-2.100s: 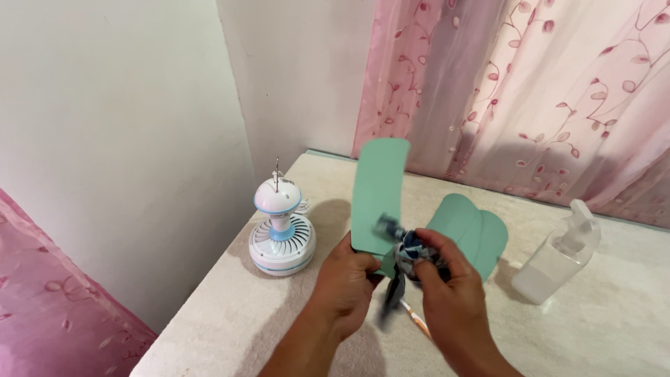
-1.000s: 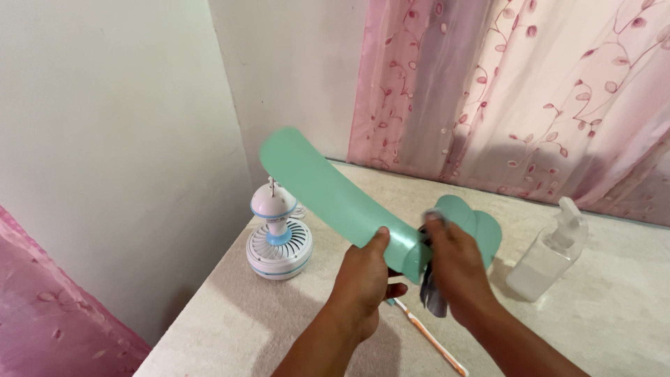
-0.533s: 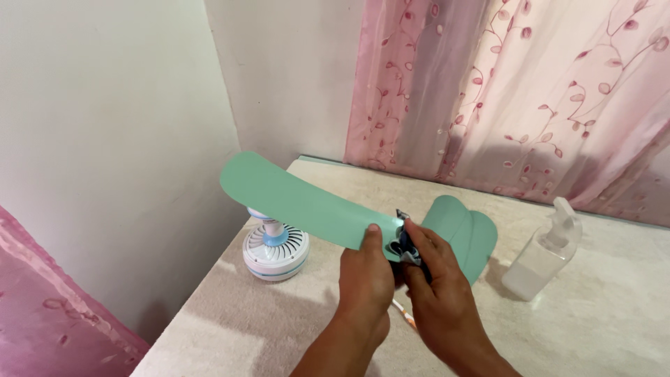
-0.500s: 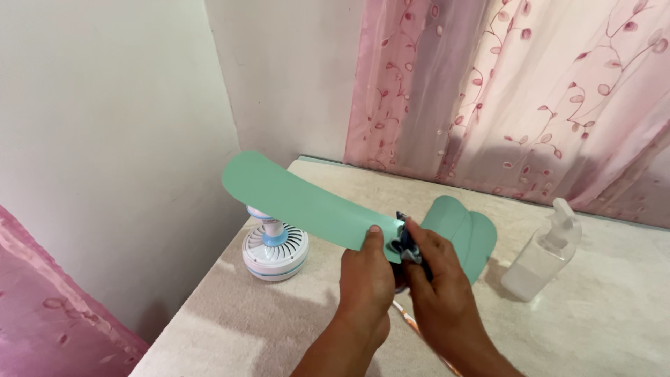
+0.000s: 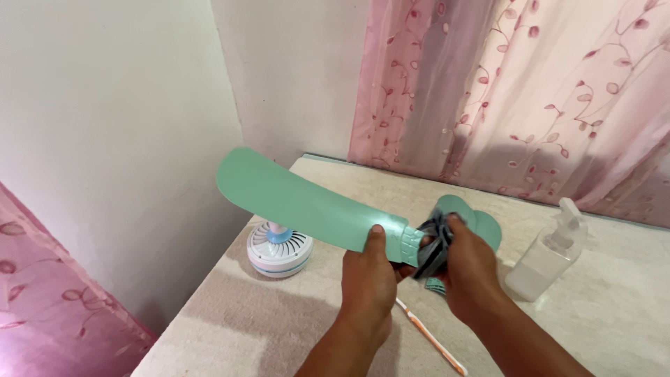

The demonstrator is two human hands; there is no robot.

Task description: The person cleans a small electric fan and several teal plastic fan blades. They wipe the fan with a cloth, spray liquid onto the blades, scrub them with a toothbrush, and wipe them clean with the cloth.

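Head view, left hand (image 5: 368, 279) gripping green blade (image 5: 300, 201)

The long fan blade (image 5: 300, 202) is plain mint green, as are the blades (image 5: 481, 227) at 3 o'clock of it. The cloth (image 5: 434, 246) is dark grey-blue. The small fan (image 5: 279, 253) is white with light-blue bands. The curtain (image 5: 516, 91) is pink with darker leafy vines. The table (image 5: 614, 321) is mottled beige.

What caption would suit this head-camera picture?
Left hand holds a green fan blade while right hand presses a dark cloth to its base.
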